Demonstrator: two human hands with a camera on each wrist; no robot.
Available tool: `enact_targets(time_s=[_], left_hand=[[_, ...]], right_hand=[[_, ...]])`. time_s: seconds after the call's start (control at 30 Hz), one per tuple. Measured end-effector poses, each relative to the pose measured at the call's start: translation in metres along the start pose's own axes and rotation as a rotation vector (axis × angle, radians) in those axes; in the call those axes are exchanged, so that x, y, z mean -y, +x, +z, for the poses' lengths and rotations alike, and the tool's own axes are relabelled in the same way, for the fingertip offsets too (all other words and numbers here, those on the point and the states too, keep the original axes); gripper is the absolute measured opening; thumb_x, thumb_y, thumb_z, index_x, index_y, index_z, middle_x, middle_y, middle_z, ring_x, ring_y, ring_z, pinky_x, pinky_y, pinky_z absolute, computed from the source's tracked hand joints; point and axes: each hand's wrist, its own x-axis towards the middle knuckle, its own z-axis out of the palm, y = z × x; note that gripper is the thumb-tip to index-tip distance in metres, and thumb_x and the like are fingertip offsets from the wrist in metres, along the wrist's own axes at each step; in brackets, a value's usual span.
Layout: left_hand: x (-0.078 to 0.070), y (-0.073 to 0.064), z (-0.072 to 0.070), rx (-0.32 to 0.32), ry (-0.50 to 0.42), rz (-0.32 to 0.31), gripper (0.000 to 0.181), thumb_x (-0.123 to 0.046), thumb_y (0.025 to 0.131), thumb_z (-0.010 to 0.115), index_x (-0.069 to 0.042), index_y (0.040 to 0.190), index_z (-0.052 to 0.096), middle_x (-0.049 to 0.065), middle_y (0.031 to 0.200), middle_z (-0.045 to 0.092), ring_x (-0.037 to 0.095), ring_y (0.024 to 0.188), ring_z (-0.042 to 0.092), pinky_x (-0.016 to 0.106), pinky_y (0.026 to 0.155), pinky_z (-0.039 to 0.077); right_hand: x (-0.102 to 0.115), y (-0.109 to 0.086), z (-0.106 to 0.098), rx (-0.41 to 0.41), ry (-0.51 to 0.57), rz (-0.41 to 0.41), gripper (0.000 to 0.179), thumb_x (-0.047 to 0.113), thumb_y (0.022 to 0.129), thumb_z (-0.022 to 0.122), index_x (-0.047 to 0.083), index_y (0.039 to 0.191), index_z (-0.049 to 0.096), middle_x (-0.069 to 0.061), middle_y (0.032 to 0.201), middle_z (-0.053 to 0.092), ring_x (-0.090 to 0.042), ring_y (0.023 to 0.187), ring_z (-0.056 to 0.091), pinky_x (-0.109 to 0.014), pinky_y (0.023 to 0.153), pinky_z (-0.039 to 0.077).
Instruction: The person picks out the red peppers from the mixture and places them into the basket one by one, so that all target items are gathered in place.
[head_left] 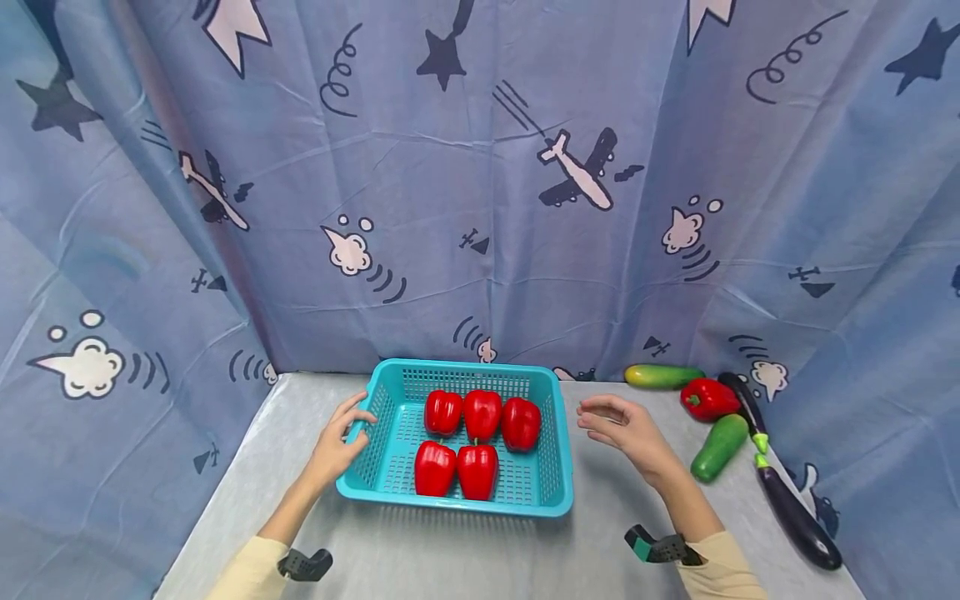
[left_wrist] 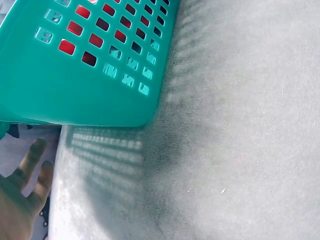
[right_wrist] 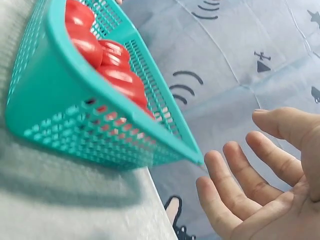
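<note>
A turquoise plastic basket (head_left: 457,505) with a perforated wall stands on the table, holding several red bell peppers (head_left: 482,415) in two rows. My left hand (head_left: 335,446) is at the basket's left side, its spread fingers right at the rim. In the left wrist view, the fingers of that hand (left_wrist: 22,200) show loosely extended beside the basket corner (left_wrist: 95,102). Off the basket's right side, my right hand (head_left: 628,432) hovers with a gap to the rim. The right wrist view shows its fingers relaxed and apart, with nothing in the palm.
At the right of the table (head_left: 600,550) lie a yellow-green cucumber-like vegetable (head_left: 663,377), another red bell pepper (head_left: 708,400), a green cucumber-like vegetable (head_left: 720,447) and two eggplants, the nearer one (head_left: 798,518) by the right edge. A patterned blue curtain (head_left: 450,250) hangs behind.
</note>
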Motion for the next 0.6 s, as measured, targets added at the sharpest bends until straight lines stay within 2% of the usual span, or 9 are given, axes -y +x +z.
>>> enact_targets(time_s=[0.2, 0.37, 0.47, 0.6], left_hand=[[0.000, 0.000, -0.002, 0.004, -0.018, -0.006, 0.025, 0.021, 0.084, 0.058, 0.008, 0.104, 0.067, 0.033, 0.149, 0.040, 0.056, 0.134, 0.038, 0.066, 0.091, 0.041], [0.002, 0.002, -0.003, 0.022, -0.016, -0.007, 0.026, 0.020, 0.084, 0.058, 0.009, 0.105, 0.067, 0.032, 0.150, 0.040, 0.054, 0.134, 0.039, 0.064, 0.091, 0.043], [0.016, 0.002, 0.000, 0.018, -0.016, -0.008, 0.026, 0.021, 0.084, 0.057, 0.009, 0.105, 0.067, 0.032, 0.151, 0.038, 0.053, 0.136, 0.037, 0.065, 0.091, 0.042], [0.042, 0.003, 0.005, 0.008, -0.009, -0.010, 0.027, 0.020, 0.084, 0.059, 0.006, 0.106, 0.068, 0.029, 0.153, 0.038, 0.050, 0.137, 0.037, 0.065, 0.091, 0.042]], right_hand=[[-0.002, -0.009, -0.019, -0.008, -0.020, 0.011, 0.044, 0.016, 0.099, 0.068, -0.010, 0.132, 0.055, -0.025, 0.127, 0.062, -0.031, 0.111, 0.067, -0.040, 0.091, 0.052], [-0.008, -0.015, -0.038, -0.010, -0.024, 0.025, 0.047, 0.016, 0.101, 0.065, -0.012, 0.136, 0.051, -0.022, 0.129, 0.061, -0.018, 0.107, 0.069, -0.039, 0.091, 0.052], [-0.013, -0.017, -0.050, -0.001, -0.016, 0.012, 0.044, 0.013, 0.102, 0.063, -0.012, 0.135, 0.051, -0.016, 0.126, 0.064, -0.015, 0.105, 0.069, -0.036, 0.089, 0.053], [-0.021, -0.018, -0.067, -0.003, 0.002, -0.011, 0.038, 0.011, 0.102, 0.062, -0.011, 0.133, 0.053, -0.004, 0.119, 0.068, -0.014, 0.104, 0.069, -0.034, 0.087, 0.054]])
